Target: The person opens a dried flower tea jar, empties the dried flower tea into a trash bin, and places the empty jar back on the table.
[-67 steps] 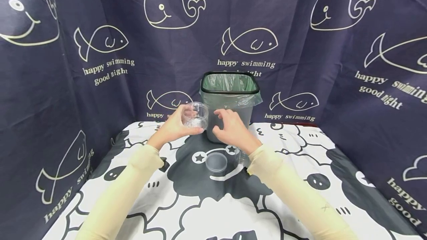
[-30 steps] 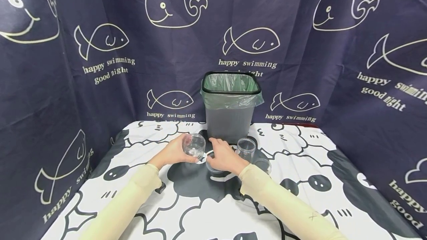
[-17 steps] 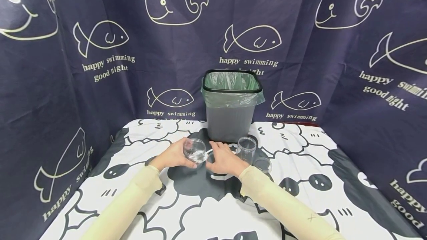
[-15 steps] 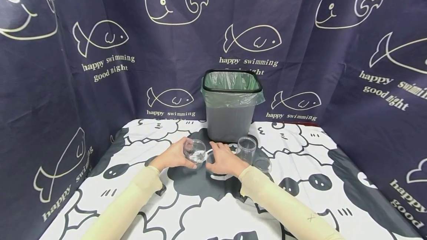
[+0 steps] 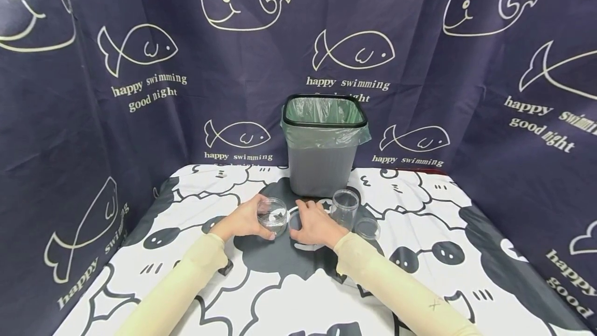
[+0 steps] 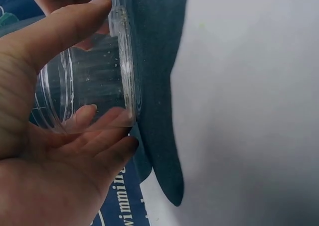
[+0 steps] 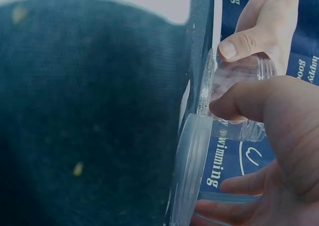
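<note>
My left hand [image 5: 244, 218] grips a clear round plastic jar [image 5: 272, 214] from its left side, thumb in front and fingers behind. In the left wrist view, the base of the jar [image 6: 94, 86] is at the tablecloth, and its mouth faces up. To the right, my right hand [image 5: 317, 223] is low over a translucent round lid [image 5: 295, 222] that lies on the cloth. The right wrist view shows thumb and fingers at opposite edges of the lid [image 7: 192, 161]. The hand hides much of the lid in the head view.
Just right of my right hand stand a second clear jar [image 5: 344, 210] and a clear round lid [image 5: 367, 228]. A grey trash bin [image 5: 322, 167] with a green liner stands behind both hands. Dark fish-print curtains [image 5: 154, 128] enclose the table's back and sides.
My left hand has brought the jar down from beside the bin to the table. My right hand has come down from the air onto the lid. Little has moved in the last half second.
</note>
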The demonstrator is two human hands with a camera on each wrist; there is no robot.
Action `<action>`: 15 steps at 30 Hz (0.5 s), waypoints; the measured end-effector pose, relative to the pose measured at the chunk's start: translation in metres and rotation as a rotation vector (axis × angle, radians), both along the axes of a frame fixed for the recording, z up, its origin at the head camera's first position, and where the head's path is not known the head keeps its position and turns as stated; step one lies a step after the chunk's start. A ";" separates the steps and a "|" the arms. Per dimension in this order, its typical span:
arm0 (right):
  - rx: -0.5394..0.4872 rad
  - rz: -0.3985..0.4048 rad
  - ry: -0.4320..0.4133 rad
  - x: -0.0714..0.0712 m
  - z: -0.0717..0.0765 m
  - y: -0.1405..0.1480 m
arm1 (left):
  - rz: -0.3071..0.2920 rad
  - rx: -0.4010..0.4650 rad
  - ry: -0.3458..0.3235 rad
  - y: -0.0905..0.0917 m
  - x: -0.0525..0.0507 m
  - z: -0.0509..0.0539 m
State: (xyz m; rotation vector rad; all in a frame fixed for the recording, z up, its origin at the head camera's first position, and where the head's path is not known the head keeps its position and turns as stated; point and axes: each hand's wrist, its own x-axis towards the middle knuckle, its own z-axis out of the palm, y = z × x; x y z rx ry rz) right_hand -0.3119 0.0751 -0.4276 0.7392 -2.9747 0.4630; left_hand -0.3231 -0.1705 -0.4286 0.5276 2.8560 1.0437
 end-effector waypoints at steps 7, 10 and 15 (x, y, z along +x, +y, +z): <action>0.005 -0.010 -0.008 0.002 -0.001 -0.001 | -0.006 0.011 -0.003 0.002 0.002 0.001; 0.006 -0.009 -0.005 0.003 -0.002 -0.001 | -0.009 0.025 -0.014 0.003 0.003 0.001; 0.011 -0.012 -0.012 0.003 -0.002 -0.003 | -0.010 0.028 -0.016 0.003 0.003 0.001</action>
